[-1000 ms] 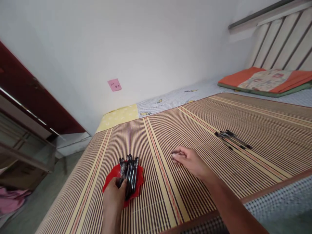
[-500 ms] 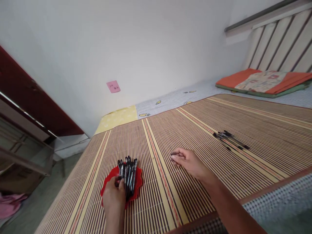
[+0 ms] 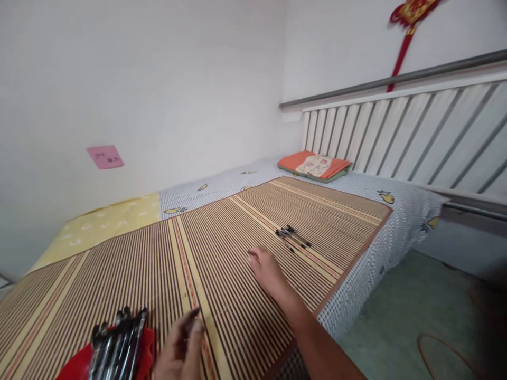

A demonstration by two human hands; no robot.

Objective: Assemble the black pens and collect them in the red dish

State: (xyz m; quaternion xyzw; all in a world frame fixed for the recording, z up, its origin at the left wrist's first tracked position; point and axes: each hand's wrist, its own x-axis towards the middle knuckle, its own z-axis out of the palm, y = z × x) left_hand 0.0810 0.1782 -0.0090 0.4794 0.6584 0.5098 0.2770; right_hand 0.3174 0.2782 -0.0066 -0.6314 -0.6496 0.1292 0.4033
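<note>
In front of me at the lower centre, my left hand (image 3: 180,351) hovers over the mat, blurred by motion, with thumb and forefinger partly apart and dark fingertips. No pen shows in it. To its left, several black pens (image 3: 119,343) lie side by side in a red dish (image 3: 148,348), which the frame's bottom edge cuts off. My right hand (image 3: 266,269) reaches forward over the mat, its fingers loosely bent and nothing visible between them. Beyond and to the right of it lies a small group of black pens (image 3: 291,237), apart from the hand.
A striped bamboo mat (image 3: 222,253) covers the bed. Folded orange cloth (image 3: 297,159) lies at the far corner, before a white slatted headboard (image 3: 388,137). A pink note (image 3: 105,157) is on the wall. Floor (image 3: 396,311) shows beyond the bed's right edge.
The view has swung right. My left hand has left the red dish and moved right over the mat. My right hand is closer to the small group of pens.
</note>
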